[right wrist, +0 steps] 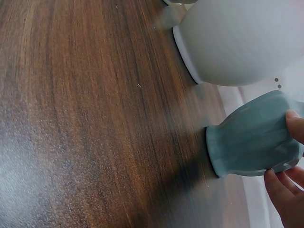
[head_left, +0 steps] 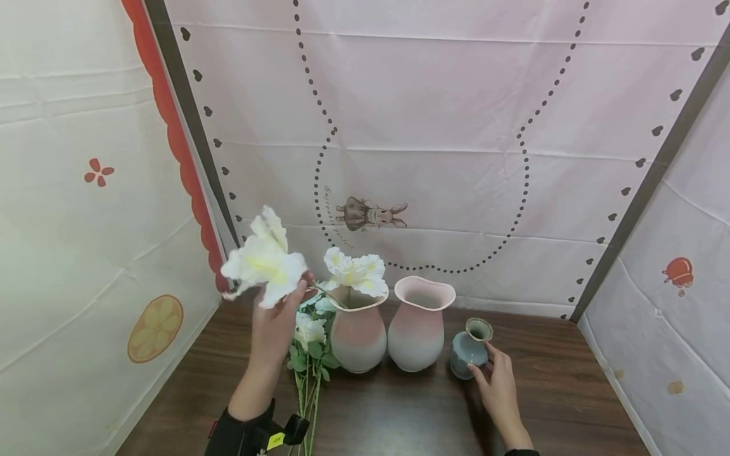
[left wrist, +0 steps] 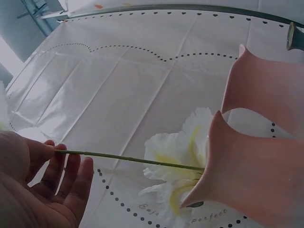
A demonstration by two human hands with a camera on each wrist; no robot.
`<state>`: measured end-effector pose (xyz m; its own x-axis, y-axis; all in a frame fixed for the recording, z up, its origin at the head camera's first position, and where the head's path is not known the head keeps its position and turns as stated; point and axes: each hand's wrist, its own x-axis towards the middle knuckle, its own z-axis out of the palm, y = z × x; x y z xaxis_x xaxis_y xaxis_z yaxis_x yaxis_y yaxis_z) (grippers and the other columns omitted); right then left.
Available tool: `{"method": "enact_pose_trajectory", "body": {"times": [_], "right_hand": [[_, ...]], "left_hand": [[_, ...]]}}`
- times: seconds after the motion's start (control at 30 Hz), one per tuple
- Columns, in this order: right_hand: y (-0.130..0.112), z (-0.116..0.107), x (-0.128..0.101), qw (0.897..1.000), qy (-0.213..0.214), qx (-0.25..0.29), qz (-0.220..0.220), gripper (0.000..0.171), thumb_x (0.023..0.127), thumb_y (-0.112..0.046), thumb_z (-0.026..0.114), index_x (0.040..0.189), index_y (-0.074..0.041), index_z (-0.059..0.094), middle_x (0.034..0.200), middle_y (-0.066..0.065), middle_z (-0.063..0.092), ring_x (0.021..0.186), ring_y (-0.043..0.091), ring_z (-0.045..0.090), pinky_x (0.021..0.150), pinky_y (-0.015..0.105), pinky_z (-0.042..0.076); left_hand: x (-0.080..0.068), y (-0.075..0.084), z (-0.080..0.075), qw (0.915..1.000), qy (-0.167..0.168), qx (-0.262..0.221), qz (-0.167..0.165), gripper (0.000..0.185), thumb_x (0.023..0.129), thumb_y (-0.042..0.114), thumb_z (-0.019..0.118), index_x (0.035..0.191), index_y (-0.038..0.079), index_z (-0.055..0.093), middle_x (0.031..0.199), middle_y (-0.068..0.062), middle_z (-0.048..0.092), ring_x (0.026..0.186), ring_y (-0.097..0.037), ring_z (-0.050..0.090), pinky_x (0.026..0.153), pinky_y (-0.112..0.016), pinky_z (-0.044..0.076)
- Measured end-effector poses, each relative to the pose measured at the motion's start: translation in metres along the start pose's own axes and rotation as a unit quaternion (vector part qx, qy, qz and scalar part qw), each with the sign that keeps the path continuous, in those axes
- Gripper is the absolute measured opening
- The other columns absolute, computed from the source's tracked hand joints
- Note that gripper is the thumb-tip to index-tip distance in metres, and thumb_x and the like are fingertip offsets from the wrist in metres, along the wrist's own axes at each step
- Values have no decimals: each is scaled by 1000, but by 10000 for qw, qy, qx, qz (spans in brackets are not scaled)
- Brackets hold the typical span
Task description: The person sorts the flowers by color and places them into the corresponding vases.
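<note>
My left hand (head_left: 281, 316) pinches the thin green stem (left wrist: 118, 157) of a white artificial flower (head_left: 265, 263) with a yellow centre. The stem's far end reaches the mouth of the left pink-and-white vase (head_left: 358, 339); how deep it goes is hidden. Another white flower (head_left: 356, 272) stands in that vase, its head above the rim. On the right, my right hand (head_left: 497, 383) holds a small blue-green vase (right wrist: 256, 135) by its side, thumb and fingers around the body. This vase is upright on the table, with its narrow neck uppermost.
A second pink-and-white vase (head_left: 419, 326) stands between the left vase and the small one. Several white flowers (head_left: 310, 332) with green leaves and long stems lie on the brown wooden table (head_left: 388, 418), left of the vases. Printed cloth walls (head_left: 433, 114) enclose the back and sides.
</note>
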<state>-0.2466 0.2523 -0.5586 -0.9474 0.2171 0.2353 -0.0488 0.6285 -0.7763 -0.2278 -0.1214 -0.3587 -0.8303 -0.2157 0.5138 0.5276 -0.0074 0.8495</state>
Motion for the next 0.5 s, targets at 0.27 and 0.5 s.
{"method": "enact_pose_trajectory", "body": {"times": [0.27, 0.5], "right_hand": [[1, 0, 1, 10000, 22, -45, 11, 63, 93, -7, 69, 145, 8, 37, 135, 30, 41, 127, 46, 51, 104, 49, 50], [0, 0, 0, 10000, -12, 10, 35, 63, 94, -7, 68, 146, 8, 36, 136, 30, 41, 128, 47, 50, 105, 50, 49]], "left_hand": [[-2, -9, 1, 9963, -619, 588, -106, 25, 101, -3, 49, 121, -13, 60, 110, 2, 70, 105, 1, 64, 91, -24, 58], [-7, -8, 0, 9423, -1162, 3003, -917, 34, 102, 7, 38, 118, -14, 61, 112, -32, 65, 101, -38, 65, 91, -46, 55]]}}
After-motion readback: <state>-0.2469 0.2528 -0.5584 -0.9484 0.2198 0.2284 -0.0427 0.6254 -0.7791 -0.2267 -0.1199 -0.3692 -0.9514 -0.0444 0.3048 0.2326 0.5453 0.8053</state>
